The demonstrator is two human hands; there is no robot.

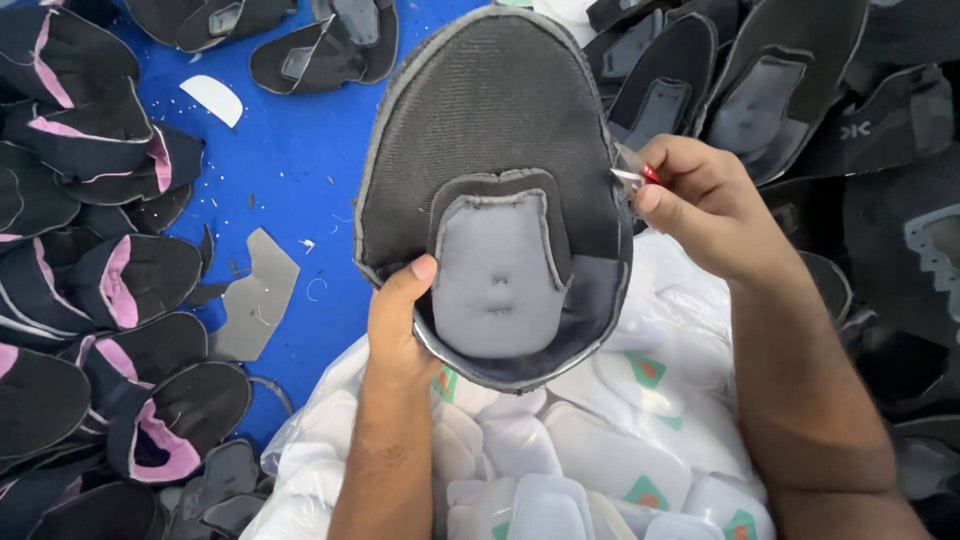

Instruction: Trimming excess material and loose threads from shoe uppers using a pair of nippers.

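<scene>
Left hand (pixel 400 330) clamped on lower rim of black mesh shoe upper with grey padded tongue (pixel 497 190) raised above blue table (pixel 290 160), right hand (pixel 690 200) pinched shut on small red-handled snips (pixel 640 176) at its right edge; best kept taut, blade tips just clear of stitching

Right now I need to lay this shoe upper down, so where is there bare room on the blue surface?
Bare blue surface lies between the pink-lined uppers on the left and the held upper, bordered by a grey cut piece below and a white piece above. The right side is crowded with black uppers; the plastic bag fills the foreground.
</scene>
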